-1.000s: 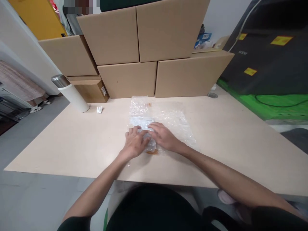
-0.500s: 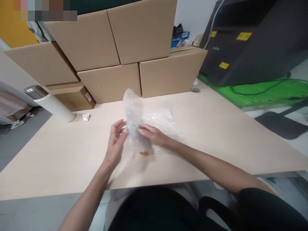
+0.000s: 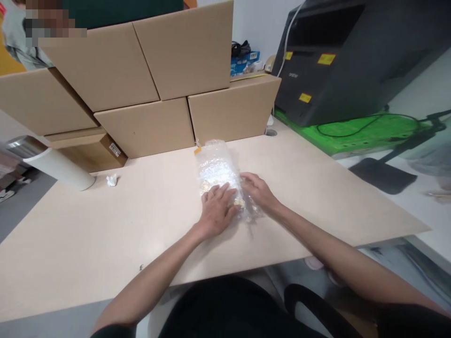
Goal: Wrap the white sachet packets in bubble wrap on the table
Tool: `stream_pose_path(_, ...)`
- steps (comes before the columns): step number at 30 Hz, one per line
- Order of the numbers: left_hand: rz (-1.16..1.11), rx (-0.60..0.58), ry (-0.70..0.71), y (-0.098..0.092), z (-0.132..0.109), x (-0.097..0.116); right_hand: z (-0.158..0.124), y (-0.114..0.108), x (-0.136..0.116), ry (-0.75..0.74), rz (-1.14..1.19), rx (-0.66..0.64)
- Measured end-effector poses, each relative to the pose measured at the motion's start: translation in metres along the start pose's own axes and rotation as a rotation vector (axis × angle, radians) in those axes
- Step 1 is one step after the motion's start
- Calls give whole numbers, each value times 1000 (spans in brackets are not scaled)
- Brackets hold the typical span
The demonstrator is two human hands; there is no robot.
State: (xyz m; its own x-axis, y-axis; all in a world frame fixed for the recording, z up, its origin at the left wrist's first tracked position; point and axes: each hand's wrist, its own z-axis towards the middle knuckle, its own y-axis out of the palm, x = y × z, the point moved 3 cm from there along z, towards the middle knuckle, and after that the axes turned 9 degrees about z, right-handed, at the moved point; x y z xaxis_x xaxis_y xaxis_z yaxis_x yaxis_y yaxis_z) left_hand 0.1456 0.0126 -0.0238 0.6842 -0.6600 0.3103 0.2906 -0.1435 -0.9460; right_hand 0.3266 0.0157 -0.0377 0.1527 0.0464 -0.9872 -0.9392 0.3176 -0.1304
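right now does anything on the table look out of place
A crumpled white scrap lies loose beside the bottle, apart from the wrap, like stray litter. A tiny dark mark on the table is unclear. No spill shows.

Clear plastic wrap, one bundle: laid on bench, covered in part by flattened left hand; right hand held at its right edge. White bottle, metal-capped, and crumpled white scrap: placed at left. Cardboard boxes: stacked behind.

Office or workroom: Brother machine, cartons
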Motion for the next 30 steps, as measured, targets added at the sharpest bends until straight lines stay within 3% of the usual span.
stream_pose_path(3, 56, 12, 5, 4, 0, -1, 17, 14, -1, 191, 277, 4)
stream_pose_path(6, 62, 53, -19, 4, -1, -5, 32, 30, -9, 300, 486, -72)
stream_pose_path(11, 20, 109, -18, 3, -2, -10, 37, 44, -15, 342, 592, -205)
stream_pose_path(17, -67, 102, 21, -1, -7, -10, 43, 55, -12, 322, 596, -211)
stream_pose_path(21, -62, 184, 28, -25, -7, -18, 32, 61, -21, 313, 597, -284)
stream_pose_path(25, 37, 343, -4, -67, -6, -42, 3, 60, -46, 213, 546, -575)
stream_pose_path(27, -79, 310, 1, -84, -8, -53, -12, 56, -60, 160, 508, -690)
stream_pose_path(30, -557, 112, 14, -92, -18, -61, -24, 49, -75, 125, 528, -676)
